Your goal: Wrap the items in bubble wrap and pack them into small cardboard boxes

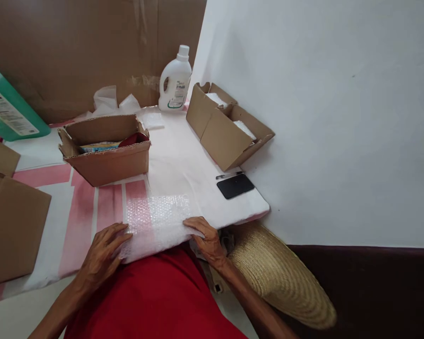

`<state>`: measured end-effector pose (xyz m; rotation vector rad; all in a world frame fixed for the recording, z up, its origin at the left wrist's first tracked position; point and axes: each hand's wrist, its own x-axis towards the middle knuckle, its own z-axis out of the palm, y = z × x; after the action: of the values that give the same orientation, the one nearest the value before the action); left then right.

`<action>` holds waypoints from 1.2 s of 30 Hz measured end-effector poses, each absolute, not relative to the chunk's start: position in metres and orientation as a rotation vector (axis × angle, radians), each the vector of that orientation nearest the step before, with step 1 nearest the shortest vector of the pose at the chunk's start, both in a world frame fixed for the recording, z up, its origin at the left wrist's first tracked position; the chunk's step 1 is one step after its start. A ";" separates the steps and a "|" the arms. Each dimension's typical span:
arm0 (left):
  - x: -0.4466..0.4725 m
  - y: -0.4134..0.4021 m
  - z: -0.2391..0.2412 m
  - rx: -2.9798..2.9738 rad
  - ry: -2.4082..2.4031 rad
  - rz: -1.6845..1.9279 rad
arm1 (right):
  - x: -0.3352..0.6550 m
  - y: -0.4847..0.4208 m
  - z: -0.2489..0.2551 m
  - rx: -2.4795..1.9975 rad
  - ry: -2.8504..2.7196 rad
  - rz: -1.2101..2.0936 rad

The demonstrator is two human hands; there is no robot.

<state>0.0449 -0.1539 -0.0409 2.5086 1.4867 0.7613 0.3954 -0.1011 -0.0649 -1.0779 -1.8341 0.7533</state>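
A clear sheet of bubble wrap (158, 220) lies flat on the near edge of the table, in front of my red clothing. My left hand (104, 248) grips its left edge, fingers on top and the thumb low by the near corner. On the opposite side, my right hand (207, 239) pinches the right near corner, with the thumb tucked under the fingers. Part of the sheet's near edge hangs at the table's rim.
An open cardboard box (113, 165) with packets inside stands beyond the sheet. Divided cardboard bins (215, 136) sit by the wall, near a black phone (235, 186) and a pen (229, 175). Behind are a white bottle (176, 84) and a green jug (17, 113). A straw hat (268, 268) hangs below right.
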 end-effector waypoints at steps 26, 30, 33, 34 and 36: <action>0.095 -0.142 -0.043 2.086 2.103 0.924 | 0.353 -0.085 -0.070 -1.667 -1.754 0.354; 0.097 -0.139 -0.044 2.085 2.133 0.924 | 0.352 -0.085 -0.069 -1.661 -1.741 0.335; 0.098 -0.137 -0.046 2.080 2.163 0.904 | 0.352 -0.086 -0.068 -1.655 -1.728 0.330; 0.098 -0.137 -0.046 2.076 2.169 0.905 | 0.352 -0.086 -0.067 -1.651 -1.733 0.332; 0.097 -0.136 -0.048 2.076 2.170 0.916 | 0.352 -0.087 -0.067 -1.643 -1.743 0.337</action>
<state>0.0974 -0.1363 -0.0477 2.0763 2.1696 0.9157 0.3522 -0.0871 -0.0666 -1.6426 -1.7433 0.3368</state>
